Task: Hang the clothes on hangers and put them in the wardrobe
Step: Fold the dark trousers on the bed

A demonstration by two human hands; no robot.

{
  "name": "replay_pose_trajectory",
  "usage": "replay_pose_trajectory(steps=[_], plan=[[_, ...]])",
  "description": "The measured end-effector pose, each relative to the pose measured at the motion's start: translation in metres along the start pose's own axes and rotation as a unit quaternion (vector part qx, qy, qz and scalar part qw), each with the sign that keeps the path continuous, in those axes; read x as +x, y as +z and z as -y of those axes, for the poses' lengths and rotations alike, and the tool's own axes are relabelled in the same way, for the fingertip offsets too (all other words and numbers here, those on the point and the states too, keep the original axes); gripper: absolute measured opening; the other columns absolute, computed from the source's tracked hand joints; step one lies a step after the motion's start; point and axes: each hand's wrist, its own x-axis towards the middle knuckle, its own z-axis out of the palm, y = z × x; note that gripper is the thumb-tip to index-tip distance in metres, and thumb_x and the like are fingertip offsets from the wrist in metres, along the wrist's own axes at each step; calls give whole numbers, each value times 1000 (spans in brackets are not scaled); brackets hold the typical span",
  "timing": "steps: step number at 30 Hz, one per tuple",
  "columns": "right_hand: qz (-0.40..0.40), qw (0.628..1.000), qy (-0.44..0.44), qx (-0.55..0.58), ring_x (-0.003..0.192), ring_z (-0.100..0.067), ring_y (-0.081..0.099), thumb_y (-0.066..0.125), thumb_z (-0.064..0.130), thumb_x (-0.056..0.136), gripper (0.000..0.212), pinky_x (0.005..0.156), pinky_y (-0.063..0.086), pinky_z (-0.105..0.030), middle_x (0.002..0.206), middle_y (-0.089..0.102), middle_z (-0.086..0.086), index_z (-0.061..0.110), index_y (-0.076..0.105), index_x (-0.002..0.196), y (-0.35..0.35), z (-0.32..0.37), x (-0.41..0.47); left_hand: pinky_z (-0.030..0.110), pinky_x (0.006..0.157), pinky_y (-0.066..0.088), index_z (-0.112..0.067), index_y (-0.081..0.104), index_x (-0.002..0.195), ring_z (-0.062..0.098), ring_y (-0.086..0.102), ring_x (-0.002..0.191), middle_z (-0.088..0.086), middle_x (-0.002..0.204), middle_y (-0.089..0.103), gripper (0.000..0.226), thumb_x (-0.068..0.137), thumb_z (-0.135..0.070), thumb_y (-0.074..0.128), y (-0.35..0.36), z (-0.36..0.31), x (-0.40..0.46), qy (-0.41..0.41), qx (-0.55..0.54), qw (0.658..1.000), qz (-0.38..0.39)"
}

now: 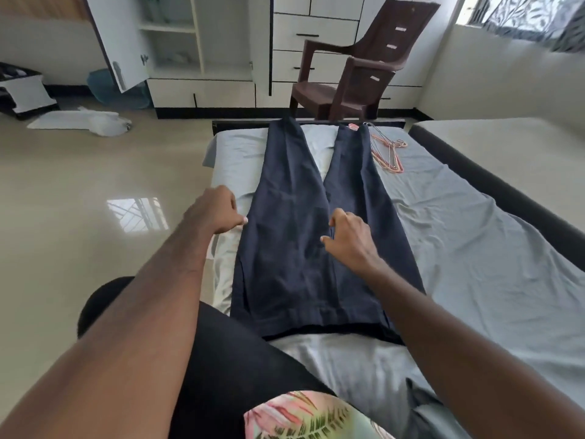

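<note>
1. While I look through the head camera, I see dark trousers [304, 223] spread flat along the bed [474, 248], waistband near me and legs toward the far end.
2. My left hand [215, 210] is at the trousers' left edge, fingers curled; whether it pinches the cloth, I cannot tell. My right hand [349, 239] hovers over the middle with fingers loosely bent and holds nothing.
3. I judge this step is smoothing the trousers before folding.
4. Next I must fetch a hanger [387, 152] from the pile beside the far leg, then go to the open wardrobe [196, 42].
</note>
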Motion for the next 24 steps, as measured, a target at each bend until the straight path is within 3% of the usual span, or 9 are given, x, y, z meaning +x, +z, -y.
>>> replay_pose_trajectory(steps=[3, 8, 12, 16, 24], plan=[[-3, 1000, 14, -18, 89, -29, 61, 70, 24, 84, 22, 70, 36, -32, 93, 64, -5, 10, 58, 97, 15, 31, 36, 28, 62, 51, -11, 65, 71, 23, 71, 63, 7, 68, 70, 25, 80, -26, 83, -1, 5, 44, 65, -56, 994, 69], [-22, 997, 69, -23, 87, -29, 61, 64, 24, 89, 13, 72, 43, -32, 89, 66, -3, 12, 61, 91, 42, 76, 110, 29, 60, 52, -11, 66, 76, 16, 71, 61, 5, 70, 70, 21, 86, -26, 77, -12, 21, 126, 135, -108, 981, 93], [-44, 993, 110, 5, 80, -25, 59, 58, 21, 91, 13, 73, 52, -35, 83, 65, -1, 12, 60, 84, 50, 108, 177, 32, 65, 56, -12, 66, 76, 18, 71, 64, 4, 71, 70, 20, 88, -25, 76, -31, 28, 190, 129, -136, 979, 86], [-50, 988, 143, 23, 74, -21, 56, 56, 21, 93, 17, 64, 46, -32, 76, 62, 1, 12, 58, 78, 40, 130, 230, 32, 69, 56, -13, 65, 78, 19, 71, 68, 5, 74, 71, 20, 92, -25, 72, -59, 17, 237, 125, -134, 977, 108], [-2, 977, 214, 16, 71, -28, 61, 55, 18, 91, 15, 69, 55, -42, 75, 64, -4, 9, 58, 80, -12, 126, 302, 24, 62, 50, -11, 64, 84, 18, 71, 74, 6, 82, 71, 21, 96, -28, 66, -112, -41, 315, 91, -103, 972, 192]])
